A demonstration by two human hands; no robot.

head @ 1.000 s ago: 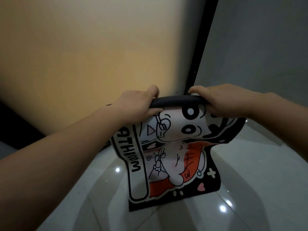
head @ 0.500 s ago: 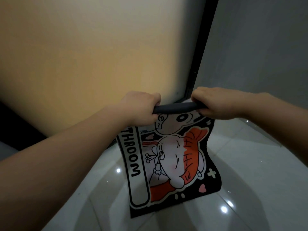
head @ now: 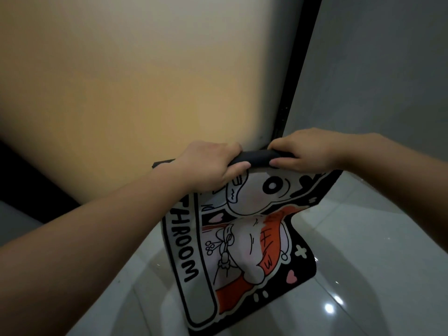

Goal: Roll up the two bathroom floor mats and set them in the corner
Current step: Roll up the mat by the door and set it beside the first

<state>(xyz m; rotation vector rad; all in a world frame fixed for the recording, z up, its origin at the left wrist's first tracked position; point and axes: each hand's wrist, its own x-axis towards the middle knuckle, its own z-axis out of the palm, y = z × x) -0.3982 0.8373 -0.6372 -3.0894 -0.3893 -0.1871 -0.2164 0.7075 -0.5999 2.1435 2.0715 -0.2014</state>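
Left hand point(head: 208, 166) covers first letters of mat point(head: 242, 251) lettering, only "THROOM" readable. Mat's near corner cut by bottom edge. Roll ends hidden inside both fists; right hand point(head: 308, 151) hides top-right print.

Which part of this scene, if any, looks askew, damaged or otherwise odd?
Nothing is damaged or spilled. The black cartoon-printed bath mat hangs crooked and buckled below its rolled top edge, held by the left hand and right hand; its right side bulges outward.
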